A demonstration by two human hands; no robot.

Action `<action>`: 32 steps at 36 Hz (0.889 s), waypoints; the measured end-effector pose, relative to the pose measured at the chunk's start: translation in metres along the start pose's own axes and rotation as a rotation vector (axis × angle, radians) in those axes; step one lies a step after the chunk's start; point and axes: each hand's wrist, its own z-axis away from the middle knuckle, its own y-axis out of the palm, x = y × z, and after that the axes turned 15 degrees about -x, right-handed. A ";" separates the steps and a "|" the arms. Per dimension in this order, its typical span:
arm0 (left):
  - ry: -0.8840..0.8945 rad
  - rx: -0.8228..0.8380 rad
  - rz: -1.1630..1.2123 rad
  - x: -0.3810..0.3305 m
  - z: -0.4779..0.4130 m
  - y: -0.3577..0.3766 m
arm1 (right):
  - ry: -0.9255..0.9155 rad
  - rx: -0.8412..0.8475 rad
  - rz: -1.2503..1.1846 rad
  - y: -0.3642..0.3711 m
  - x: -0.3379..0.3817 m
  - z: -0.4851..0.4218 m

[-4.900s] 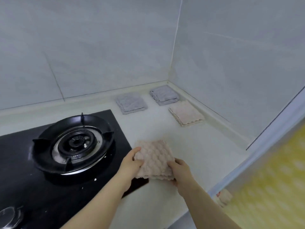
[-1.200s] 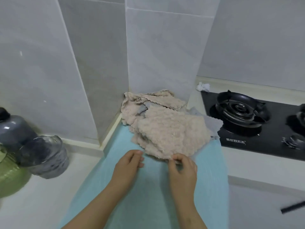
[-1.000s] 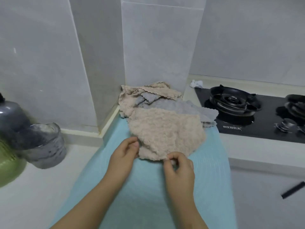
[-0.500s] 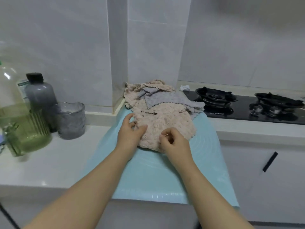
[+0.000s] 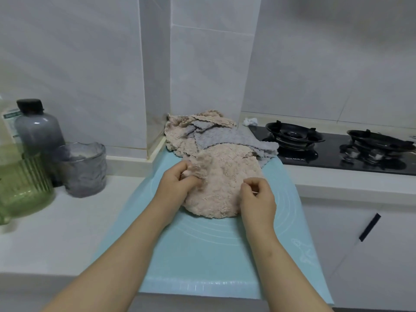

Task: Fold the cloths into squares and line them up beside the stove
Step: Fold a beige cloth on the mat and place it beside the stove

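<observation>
Left hand [image 5: 177,183] pinches the rumpled edge of the top pink cloth [image 5: 222,183] at about ten o'clock on that cloth, fingers curled in and a bit of fabric bunched between them. The right hand [image 5: 256,197] is at roughly four o'clock on the cloth, thumb and forefinger closed together on its rim and the other fingers tucked. Whether it has a firm hold or only a nip of pile is hard to tell. Both forearms reach in from six o'clock, wrists low over the blue mat [image 5: 202,251], palms down.

The pink cloth lies open and unfolded on the mat, with no crease in it yet. At twelve o'clock from it, against the wall corner, is a loose heap [image 5: 180,131] of more cloths. At least one grey cloth [image 5: 227,138] and more pink fabric show there, all unfolded.

The stove [image 5: 337,149] is at two o'clock on the worktop [image 5: 56,221]. No folded square is visible near it, though its far side is out of frame. By this view the job looks far from finished: this cloth has to be squared and carried over, then the heap worked through.
</observation>
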 end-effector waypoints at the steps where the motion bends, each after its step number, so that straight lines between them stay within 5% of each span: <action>1: 0.029 0.058 -0.008 0.000 0.003 -0.001 | 0.037 -0.039 -0.031 0.000 -0.002 -0.002; 10: 0.251 0.299 -0.252 0.011 0.018 0.000 | 0.170 -0.093 -0.139 -0.006 -0.001 -0.006; 15: 0.236 0.009 -0.170 0.007 0.015 0.003 | 0.039 0.083 -0.009 -0.004 0.000 0.000; 20: 0.176 -0.355 -0.360 0.016 0.000 -0.004 | -0.300 0.240 0.471 0.006 0.000 0.004; 25: 0.089 -0.355 -0.606 0.022 -0.004 -0.004 | -0.422 0.314 0.699 0.017 0.008 -0.002; 32: 0.091 -0.269 -0.671 0.019 -0.003 -0.009 | -0.212 0.146 0.229 0.009 0.018 -0.012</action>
